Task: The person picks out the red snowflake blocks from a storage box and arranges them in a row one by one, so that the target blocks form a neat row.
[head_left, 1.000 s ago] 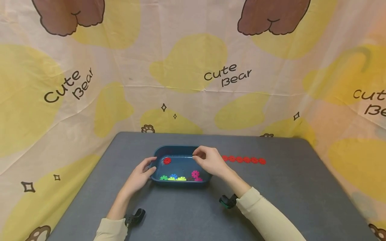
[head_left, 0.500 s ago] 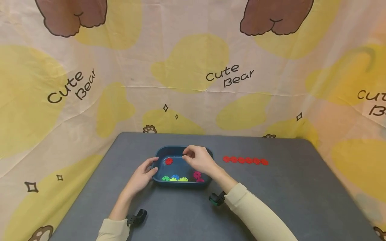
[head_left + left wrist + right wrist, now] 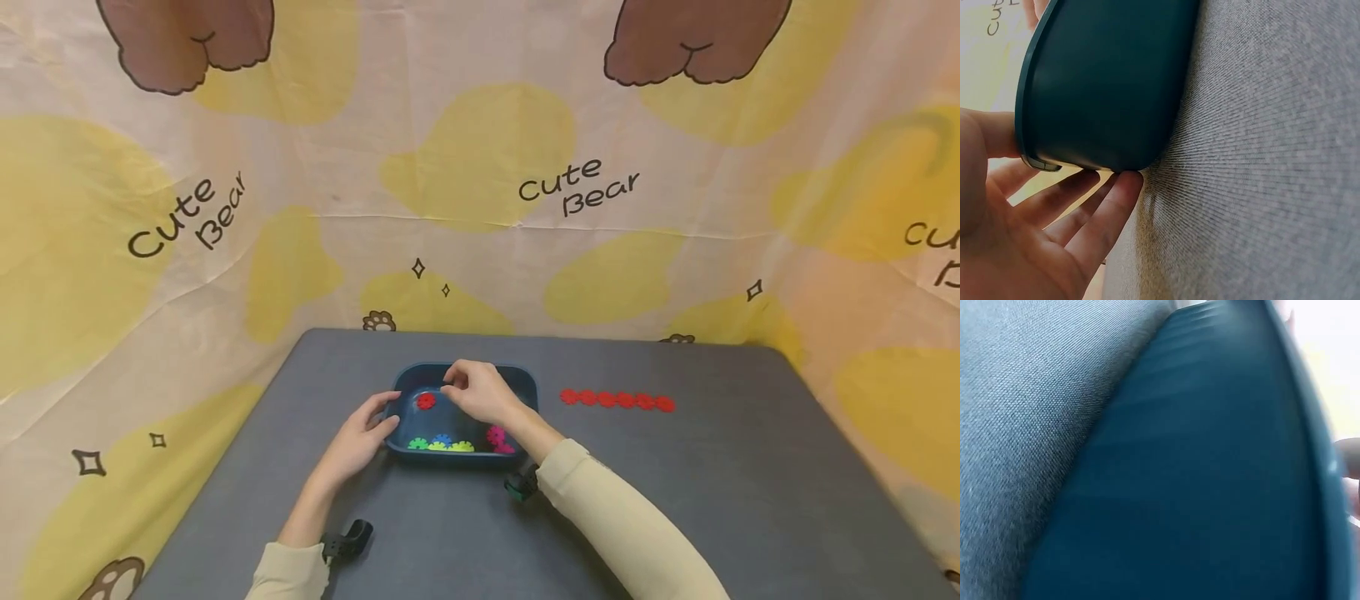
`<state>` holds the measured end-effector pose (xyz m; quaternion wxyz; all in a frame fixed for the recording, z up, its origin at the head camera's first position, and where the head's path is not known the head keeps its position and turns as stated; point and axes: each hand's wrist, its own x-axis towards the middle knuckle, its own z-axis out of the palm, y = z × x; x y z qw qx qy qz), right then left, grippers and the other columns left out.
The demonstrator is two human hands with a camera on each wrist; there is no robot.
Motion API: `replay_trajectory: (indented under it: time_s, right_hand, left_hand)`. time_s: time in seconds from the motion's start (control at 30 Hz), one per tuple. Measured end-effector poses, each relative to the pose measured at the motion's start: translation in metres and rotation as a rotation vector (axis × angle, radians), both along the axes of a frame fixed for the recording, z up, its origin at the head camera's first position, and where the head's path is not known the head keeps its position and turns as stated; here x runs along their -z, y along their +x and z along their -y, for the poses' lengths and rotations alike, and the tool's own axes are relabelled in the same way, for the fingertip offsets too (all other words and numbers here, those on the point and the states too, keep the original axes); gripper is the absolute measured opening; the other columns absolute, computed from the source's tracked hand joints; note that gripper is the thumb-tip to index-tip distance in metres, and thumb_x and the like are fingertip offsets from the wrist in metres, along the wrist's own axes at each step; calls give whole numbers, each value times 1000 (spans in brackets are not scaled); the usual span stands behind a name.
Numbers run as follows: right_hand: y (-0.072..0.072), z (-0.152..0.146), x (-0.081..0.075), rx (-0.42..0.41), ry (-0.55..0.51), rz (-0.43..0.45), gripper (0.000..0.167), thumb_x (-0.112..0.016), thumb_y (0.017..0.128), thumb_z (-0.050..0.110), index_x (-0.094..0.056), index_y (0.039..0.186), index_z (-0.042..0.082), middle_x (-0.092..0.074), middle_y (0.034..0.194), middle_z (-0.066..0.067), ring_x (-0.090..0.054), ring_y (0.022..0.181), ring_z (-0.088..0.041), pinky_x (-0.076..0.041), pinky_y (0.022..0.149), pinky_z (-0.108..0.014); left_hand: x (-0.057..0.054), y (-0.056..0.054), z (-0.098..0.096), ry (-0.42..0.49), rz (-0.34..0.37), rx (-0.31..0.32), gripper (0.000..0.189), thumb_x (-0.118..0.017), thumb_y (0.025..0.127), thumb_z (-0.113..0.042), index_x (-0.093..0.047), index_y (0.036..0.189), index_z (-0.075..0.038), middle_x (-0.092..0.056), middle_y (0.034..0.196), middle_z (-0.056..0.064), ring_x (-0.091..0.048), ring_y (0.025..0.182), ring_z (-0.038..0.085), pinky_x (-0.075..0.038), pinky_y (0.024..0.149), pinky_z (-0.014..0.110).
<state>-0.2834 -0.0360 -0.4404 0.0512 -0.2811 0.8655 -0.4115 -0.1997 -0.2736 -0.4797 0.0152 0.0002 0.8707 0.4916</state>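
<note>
In the head view my left hand [image 3: 362, 437] holds the left end of a dark blue plastic tray [image 3: 459, 459], thumb at the rim. The left wrist view shows that hand's fingers [image 3: 1110, 219] against the tray's outer wall. My right hand [image 3: 480, 392] is above the tray's inside, its fingers loosely bent and nothing visible between them. A red notched disc [image 3: 426, 402] lies in the tray to the left of those fingertips. In the right wrist view the tray's side [image 3: 1197, 469] hides most of the hand.
Along the tray's near wall lie green [image 3: 417, 444], blue [image 3: 442, 439], yellow [image 3: 461, 447] and pink [image 3: 496, 435] notched discs. A row of several joined red discs [image 3: 617, 400] lies on the grey table [image 3: 712, 483] to the right. A patterned cloth [image 3: 480, 167] hangs behind.
My right hand has moved left over the tray, closer to the red disc there. The left hand keeps its hold on the tray. The view has shifted slightly.
</note>
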Motion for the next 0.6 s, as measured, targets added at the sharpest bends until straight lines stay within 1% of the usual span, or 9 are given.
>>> replay_trajectory:
  time_s: [0.23,0.43,0.5,0.6]
  right_hand:
    - [-11,15,11,-4,29,4,20,-69,98,20,-71,111,6,-63,86,3,-58,73,-14,-51,66,-28]
    - [-15,28,21,-3,89,30,19,-70,97,22,-71,111,9,-62,86,3,-58,73,-12,-51,66,-27]
    - [-16,32,23,-8,106,30,18,-70,97,22,-71,111,10,-63,88,2,-59,75,-13,-52,68,-29]
    - [-17,35,26,-17,147,13,19,-70,97,21,-71,113,10,-65,96,1,-61,84,-14,-54,77,-32]
  left_hand:
    - [-3,1,-2,18,-6,0,48,-57,105,-20,-45,151,-12,-35,158,25,-45,138,49,-52,96,55]
    - [-4,1,-2,31,-3,3,48,-56,105,-19,-45,151,-10,-35,158,27,-42,138,50,-53,94,55]
    - [-3,1,-2,28,1,-6,48,-57,105,-19,-45,151,-11,-36,157,26,-43,138,49,-53,95,55]
    - [-3,0,-2,24,7,-10,48,-57,105,-20,-45,151,-12,-36,157,24,-43,138,49,-52,97,56]
